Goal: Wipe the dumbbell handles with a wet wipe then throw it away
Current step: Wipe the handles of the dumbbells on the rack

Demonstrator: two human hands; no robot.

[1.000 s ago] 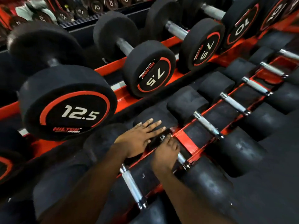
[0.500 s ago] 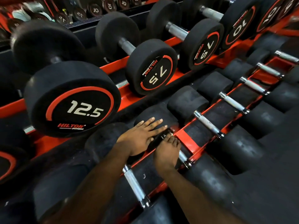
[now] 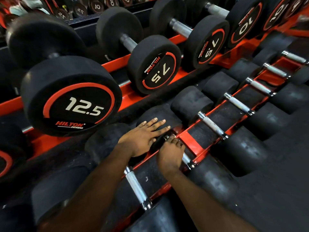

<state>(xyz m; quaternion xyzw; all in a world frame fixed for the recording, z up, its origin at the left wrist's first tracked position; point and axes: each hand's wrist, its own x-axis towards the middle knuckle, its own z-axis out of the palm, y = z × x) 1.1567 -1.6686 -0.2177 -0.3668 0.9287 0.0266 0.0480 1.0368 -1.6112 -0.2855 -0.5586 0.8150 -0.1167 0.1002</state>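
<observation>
Gym, free-weights area. Two-tier red steel rack (image 3: 189, 139), weights stored side by side in rows. Upper tier: round rubber-headed dumbbells with weight numbers on the end caps, among them 12.5 dumbbell (image 3: 78, 104), 7.5 dumbbell (image 3: 158, 72) and 10 dumbbell (image 3: 244, 29). Caps carry red ring and "HILTON FITNESS" branding. Lower tier: black dumbbells lying across red rails, chrome knurled handles (image 3: 212, 125) facing up. Background dumbbells (image 3: 97, 6) at top edge, numbered likewise.

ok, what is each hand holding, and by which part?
Right hand grips a lower-rack dumbbell handle at its far end, fingers curled over it. Left hand holds nothing: it lies flat on that dumbbell's far head. No wipe shows.
</observation>
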